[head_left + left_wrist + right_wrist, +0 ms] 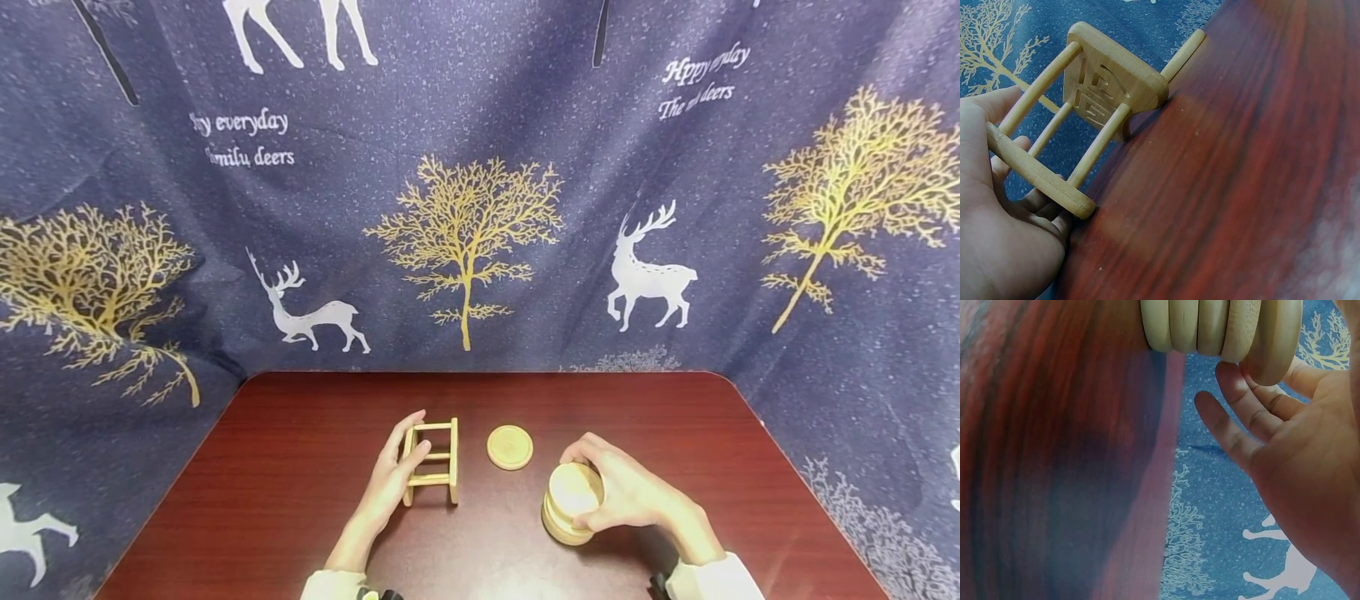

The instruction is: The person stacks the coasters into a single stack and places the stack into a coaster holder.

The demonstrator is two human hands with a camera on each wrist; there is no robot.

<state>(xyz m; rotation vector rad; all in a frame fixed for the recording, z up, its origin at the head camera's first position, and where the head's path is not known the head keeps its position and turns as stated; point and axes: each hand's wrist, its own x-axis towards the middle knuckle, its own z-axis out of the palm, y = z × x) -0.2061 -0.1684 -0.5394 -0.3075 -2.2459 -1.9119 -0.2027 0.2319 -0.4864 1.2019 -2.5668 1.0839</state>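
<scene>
My left hand (385, 485) holds a small light-wood coaster rack (453, 458) by one side, thumb over its near end piece. In the left wrist view the rack's far end panel (1116, 78) has cut-out slots, and round rods join the two ends. Over to the right, my right hand (637, 493) grips the top round wooden coaster (576, 488) of a stack. Several more coasters (1210, 328) lie beneath it, and the top one sits offset from them in the right wrist view. Between the hands, a single wooden coaster (510, 447) lies flat.
Everything stands on a dark red wood-grain table (315, 417) with rounded far corners. A blue cloth (480, 108) printed with white deer and golden trees hangs behind the table and along its sides.
</scene>
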